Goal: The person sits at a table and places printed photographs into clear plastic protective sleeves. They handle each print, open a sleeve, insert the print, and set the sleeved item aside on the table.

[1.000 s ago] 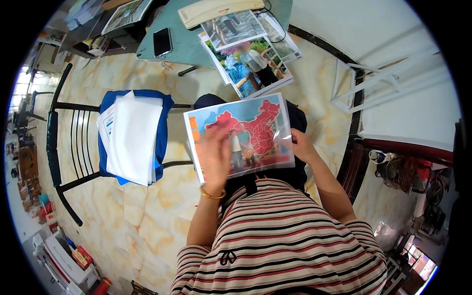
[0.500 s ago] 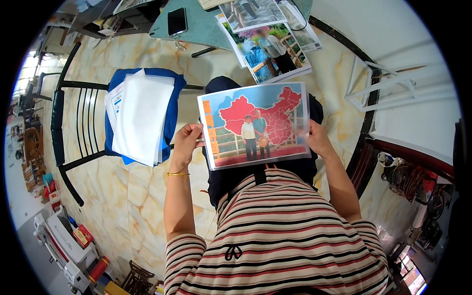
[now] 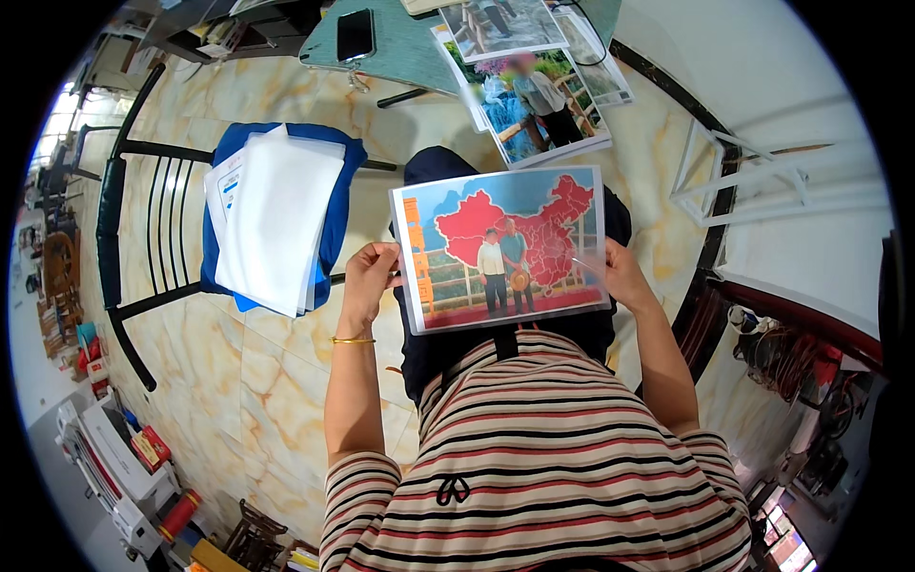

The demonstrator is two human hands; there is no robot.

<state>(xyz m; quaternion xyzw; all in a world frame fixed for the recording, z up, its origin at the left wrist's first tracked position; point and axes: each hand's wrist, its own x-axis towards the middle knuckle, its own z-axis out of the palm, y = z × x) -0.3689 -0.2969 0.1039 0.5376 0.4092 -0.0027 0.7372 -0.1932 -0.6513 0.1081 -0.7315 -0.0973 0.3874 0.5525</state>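
Note:
A glossy photo print [image 3: 448, 272] in a clear sleeve or laminate lies over my lap, tilted slightly. It shows two people standing by a railing before a red map on blue. My left hand [image 3: 370, 276] pinches its left edge between thumb and fingers, with a gold bracelet [image 3: 354, 340] on that wrist. At the right edge, my right hand [image 3: 624, 274] grips the print, some of its fingers hidden behind the sheet. Beyond my knees, more photo prints [image 3: 543, 105] overlap at the edge of a green table [image 3: 405, 57].
To the left, white sheets [image 3: 272, 224] lie on the blue seat of a black metal chair [image 3: 143, 310]. A phone [image 3: 355, 36] rests on the table. A white metal frame [image 3: 701, 181] leans by the right wall. A white machine [image 3: 110, 467] stands at lower left.
The view has shifted slightly, so the surroundings sit a little differently. Both hands still hold the photo print at its sides, almost unmoved.

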